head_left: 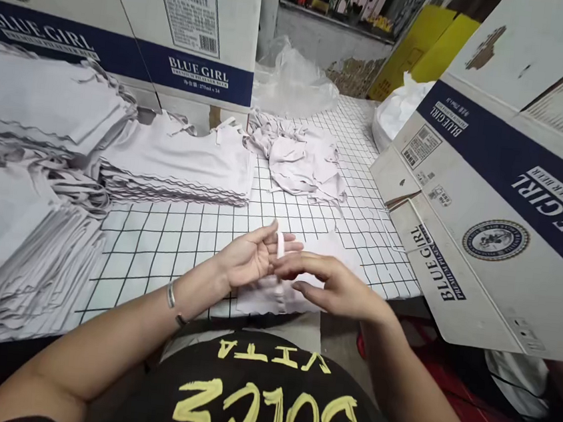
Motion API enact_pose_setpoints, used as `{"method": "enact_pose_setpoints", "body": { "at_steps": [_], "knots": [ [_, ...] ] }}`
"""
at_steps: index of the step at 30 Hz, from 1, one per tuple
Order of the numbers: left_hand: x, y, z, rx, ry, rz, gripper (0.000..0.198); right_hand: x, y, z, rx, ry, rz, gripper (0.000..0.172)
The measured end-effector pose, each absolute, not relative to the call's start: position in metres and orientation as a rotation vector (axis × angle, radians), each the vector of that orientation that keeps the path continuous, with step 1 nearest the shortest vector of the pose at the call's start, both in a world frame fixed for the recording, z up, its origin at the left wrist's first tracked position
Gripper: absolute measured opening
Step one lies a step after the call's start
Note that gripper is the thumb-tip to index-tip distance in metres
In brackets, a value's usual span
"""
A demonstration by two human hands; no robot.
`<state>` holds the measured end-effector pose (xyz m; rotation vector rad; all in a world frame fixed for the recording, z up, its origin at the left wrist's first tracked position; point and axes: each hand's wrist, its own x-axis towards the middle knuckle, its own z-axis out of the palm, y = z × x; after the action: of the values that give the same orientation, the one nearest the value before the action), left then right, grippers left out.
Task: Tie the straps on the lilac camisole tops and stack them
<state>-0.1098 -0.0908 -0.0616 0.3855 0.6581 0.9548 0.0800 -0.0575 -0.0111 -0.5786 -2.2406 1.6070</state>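
Observation:
My left hand (249, 256) is palm up with the thumb raised and the fingers stretched out. A narrow white strap (280, 244) lies across its fingers. From the right, my right hand (331, 285) reaches palm down over the left fingertips, its fingers extended and the thumb apart. Whether its fingertips touch the strap is hard to make out. Beneath both hands, a pale pinkish-white garment piece (302, 299) is spread at the table's near edge, partly covered by them.
Stacked pale garments (181, 160) fill the left, with a taller pile (2, 229) nearer me. A loose garment heap (306, 163) lies beyond my hands on the grid-patterned table (153, 231). Cartons stand at back left (203, 42) and right (495, 186). Clear plastic (295, 81) sits behind.

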Motion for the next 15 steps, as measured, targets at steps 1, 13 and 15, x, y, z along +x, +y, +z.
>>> {"method": "enact_pose_setpoints", "body": {
  "at_steps": [1,13,15],
  "knots": [
    [-0.11,-0.089,-0.063,0.281,0.619,0.995,0.031,0.087,-0.068,-0.021,-0.64,-2.139,1.584,0.024],
    [-0.103,-0.088,-0.047,0.263,0.8,0.932,0.014,0.078,-0.054,-0.063,-0.861,-2.08,1.923,0.031],
    [-0.111,-0.078,-0.048,0.268,0.857,0.96,0.012,0.087,-0.053,-0.063,-0.832,-2.202,2.017,0.031]
  ]
}}
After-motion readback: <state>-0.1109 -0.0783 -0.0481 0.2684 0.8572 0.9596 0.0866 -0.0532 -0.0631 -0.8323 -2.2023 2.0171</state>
